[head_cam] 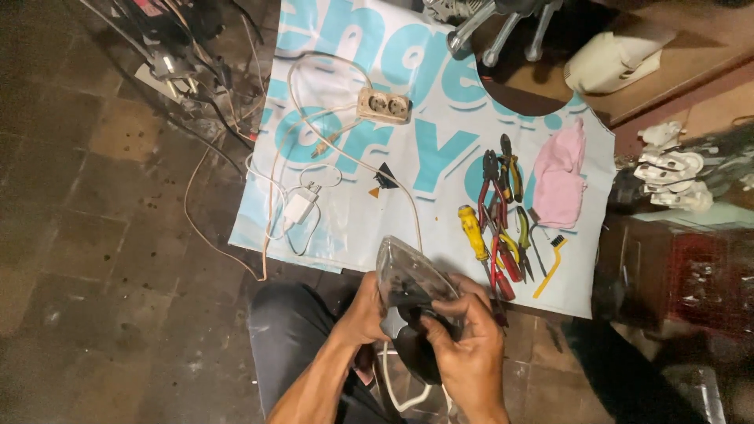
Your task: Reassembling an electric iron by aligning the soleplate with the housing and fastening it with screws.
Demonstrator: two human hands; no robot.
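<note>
Holding a clothes iron with a shiny metal soleplate (408,279) over the lap, both hands clamped on it. Left hand (363,310) grips the left side, right hand (465,341) wraps the right side and rear, fingers (440,322) across the dark body. Soleplate tip points away from the person, toward the white banner with light-blue lettering (440,157) spread on the dark tiled floor (102,235).

On the banner:
- yellow-handled screwdriver (473,232), just past the iron
- red- and yellow-handled pliers (503,212) in a cluster beside it
- small yellow-handled brush (550,263)
- pink cloth (559,174), right edge
- beige two-socket power strip (384,105), far side
- white plug adapter with coiled cable (298,206), left side
</note>
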